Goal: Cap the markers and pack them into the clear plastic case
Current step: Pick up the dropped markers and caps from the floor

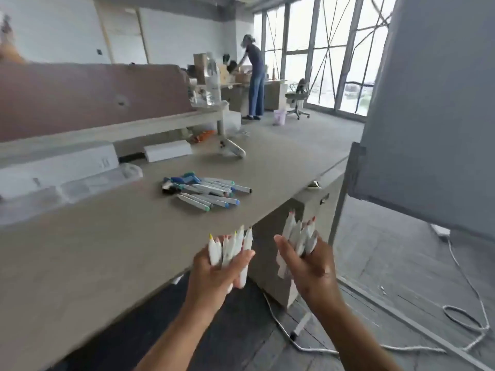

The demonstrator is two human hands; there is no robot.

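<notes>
The person stands at the near corner of the counter (107, 250) with a fistful of markers in each hand. The left grip (214, 274) is clamped on a bunch of white markers (230, 245), tips up, one showing yellow, right over the counter's edge. The right grip (313, 271) is clamped on a second bunch (297, 234) with reddish tips, held just off the counter's end. Further back on the counter lies a loose pile of capped markers (206, 191), blue and green ends. Well left of that pile sits what looks like the clear plastic case (88, 183), too blurred to be sure. Across the room another person (254, 81) bends over a desk beside an office chair (296, 95).
</notes>
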